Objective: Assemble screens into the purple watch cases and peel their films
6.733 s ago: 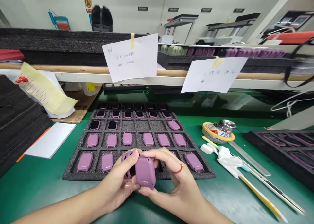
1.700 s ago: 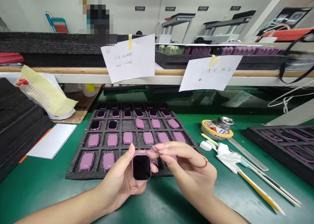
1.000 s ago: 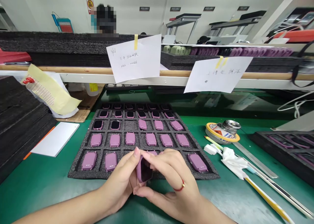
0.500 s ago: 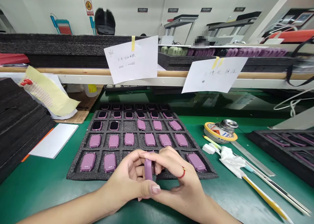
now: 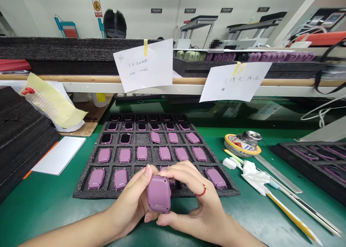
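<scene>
A purple smartwatch case is held upright over the front edge of the black foam tray. Its flat back with small pale print faces me. My left hand grips it from the left, thumb along the upper left edge and fingers partly hidden behind. On the other side, my right hand curls round the case, with fingertips at its top edge and the thumb by its lower right corner. Rows of purple watch cases lie in the tray's compartments, the near ones back up, several far ones showing black screens.
To the right lie a round metal tin with a yellow rim, a steel ruler, white tissue and thin sticks. Another foam tray stands at far right. Black foam is stacked at left, beside a white sheet. A shelf crosses behind.
The watch case has turned from edge-on to showing its back. My left thumb has moved up to its upper edge, and my right fingers have opened wider round it.
</scene>
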Tool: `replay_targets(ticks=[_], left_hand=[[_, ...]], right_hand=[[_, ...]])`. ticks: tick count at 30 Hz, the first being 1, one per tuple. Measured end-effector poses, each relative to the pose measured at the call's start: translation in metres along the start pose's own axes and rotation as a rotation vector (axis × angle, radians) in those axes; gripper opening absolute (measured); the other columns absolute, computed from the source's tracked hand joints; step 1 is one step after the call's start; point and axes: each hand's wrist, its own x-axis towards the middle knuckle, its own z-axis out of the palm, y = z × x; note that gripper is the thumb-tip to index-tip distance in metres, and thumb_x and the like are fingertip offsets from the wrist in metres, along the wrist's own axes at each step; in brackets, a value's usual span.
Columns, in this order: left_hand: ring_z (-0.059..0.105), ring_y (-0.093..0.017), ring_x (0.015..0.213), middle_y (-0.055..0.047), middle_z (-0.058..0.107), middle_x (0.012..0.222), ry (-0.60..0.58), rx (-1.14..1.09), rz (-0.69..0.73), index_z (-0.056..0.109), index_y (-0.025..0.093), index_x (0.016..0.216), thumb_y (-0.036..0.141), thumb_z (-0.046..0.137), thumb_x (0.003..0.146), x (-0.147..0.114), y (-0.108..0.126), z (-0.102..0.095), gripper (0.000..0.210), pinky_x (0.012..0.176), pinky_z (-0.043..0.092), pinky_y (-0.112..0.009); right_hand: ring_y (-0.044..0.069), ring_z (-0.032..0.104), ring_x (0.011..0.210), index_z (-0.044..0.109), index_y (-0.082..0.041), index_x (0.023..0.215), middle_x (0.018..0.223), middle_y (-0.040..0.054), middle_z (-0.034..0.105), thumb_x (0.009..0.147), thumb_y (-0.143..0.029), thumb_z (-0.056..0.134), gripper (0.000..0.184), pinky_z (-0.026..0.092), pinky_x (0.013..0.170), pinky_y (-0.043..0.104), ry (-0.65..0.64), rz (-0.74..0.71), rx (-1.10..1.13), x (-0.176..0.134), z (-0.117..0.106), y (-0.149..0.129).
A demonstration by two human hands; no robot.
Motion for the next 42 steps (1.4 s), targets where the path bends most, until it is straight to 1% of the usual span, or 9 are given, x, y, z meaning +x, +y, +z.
replay_targets(ticks=[9, 15, 18, 21, 24, 30, 36, 39, 42], left_hand=[[0.047, -0.002, 0.042, 0.001, 0.064, 0.073, -0.014, 0.001, 0.001, 0.059, 0.016, 0.082, 0.070, 0.074, 0.072, -0.003, 0.003, 0.001, 0.056, 0.034, 0.024, -0.011], [0.042, -0.003, 0.046, 0.002, 0.060, 0.069, 0.091, 0.030, 0.015, 0.059, 0.016, 0.085, 0.068, 0.073, 0.074, 0.008, 0.001, -0.005, 0.054, 0.037, 0.025, -0.013], [0.039, -0.004, 0.046, 0.004, 0.056, 0.066, 0.176, 0.142, 0.075, 0.054, 0.018, 0.079, 0.065, 0.073, 0.073, 0.018, 0.004, -0.014, 0.051, 0.040, 0.028, -0.014], [0.041, -0.004, 0.047, 0.001, 0.062, 0.073, 0.161, 0.240, 0.070, 0.054, 0.017, 0.077, 0.056, 0.078, 0.070, 0.024, 0.009, -0.021, 0.046, 0.041, 0.029, -0.016], [0.042, -0.004, 0.045, -0.002, 0.065, 0.075, 0.116, 0.286, 0.028, 0.056, 0.016, 0.076, 0.049, 0.080, 0.068, 0.027, 0.012, -0.023, 0.042, 0.038, 0.029, -0.017], [0.041, -0.002, 0.042, -0.001, 0.065, 0.074, 0.071, 0.341, 0.022, 0.054, 0.016, 0.076, 0.048, 0.075, 0.069, 0.026, 0.011, -0.025, 0.039, 0.038, 0.030, -0.016], [0.040, -0.002, 0.036, 0.001, 0.066, 0.072, 0.042, 0.396, 0.015, 0.053, 0.017, 0.077, 0.047, 0.069, 0.073, 0.029, 0.008, -0.027, 0.035, 0.035, 0.029, -0.017], [0.039, -0.002, 0.033, 0.002, 0.065, 0.067, 0.030, 0.434, 0.007, 0.053, 0.017, 0.076, 0.047, 0.068, 0.075, 0.030, 0.007, -0.029, 0.034, 0.034, 0.027, -0.017], [0.040, -0.003, 0.034, 0.002, 0.065, 0.068, 0.028, 0.452, 0.010, 0.051, 0.018, 0.077, 0.049, 0.068, 0.074, 0.030, 0.007, -0.029, 0.036, 0.033, 0.027, -0.017]], right_hand=[[0.021, 0.066, 0.090, 0.051, -0.023, 0.130, 0.098, 0.0060, 0.072, 0.083, -0.041, 0.079, 0.058, 0.053, 0.081, 0.035, -0.010, -0.036, -0.046, 0.000, 0.003, 0.001], [0.022, 0.066, 0.090, 0.054, -0.022, 0.129, 0.103, 0.0067, 0.072, 0.081, -0.025, 0.075, 0.052, 0.052, 0.080, 0.038, 0.014, -0.065, -0.243, -0.002, 0.005, 0.008], [0.022, 0.068, 0.087, 0.060, -0.022, 0.118, 0.104, 0.0067, 0.073, 0.080, -0.026, 0.071, 0.039, 0.054, 0.079, 0.037, 0.100, 0.108, -0.322, 0.009, 0.001, 0.026], [0.021, 0.068, 0.082, 0.063, -0.019, 0.113, 0.097, 0.0071, 0.073, 0.085, -0.033, 0.064, 0.031, 0.056, 0.077, 0.035, 0.120, 0.358, -0.369, 0.034, 0.003, 0.051], [0.024, 0.068, 0.092, 0.065, -0.017, 0.114, 0.101, 0.0092, 0.073, 0.085, -0.036, 0.067, 0.036, 0.054, 0.087, 0.041, 0.033, 0.371, -0.432, 0.061, 0.016, 0.075], [0.033, 0.052, 0.132, 0.066, -0.019, 0.124, 0.135, 0.0153, 0.063, 0.087, -0.033, 0.070, 0.040, 0.032, 0.114, 0.055, -0.249, 0.358, -0.514, 0.084, 0.050, 0.109], [0.038, 0.026, 0.149, 0.071, -0.018, 0.114, 0.153, 0.0175, 0.044, 0.071, -0.041, 0.085, 0.051, 0.020, 0.120, 0.056, -0.391, 0.411, -0.562, 0.094, 0.015, 0.122], [0.039, 0.033, 0.146, 0.074, -0.023, 0.110, 0.150, 0.0167, 0.048, 0.062, -0.043, 0.090, 0.055, 0.030, 0.116, 0.056, -0.504, 0.444, -0.537, 0.097, -0.003, 0.129], [0.035, 0.043, 0.141, 0.073, -0.021, 0.114, 0.146, 0.0181, 0.052, 0.068, -0.041, 0.087, 0.053, 0.036, 0.113, 0.049, -0.569, 0.452, -0.521, 0.101, -0.009, 0.136]])
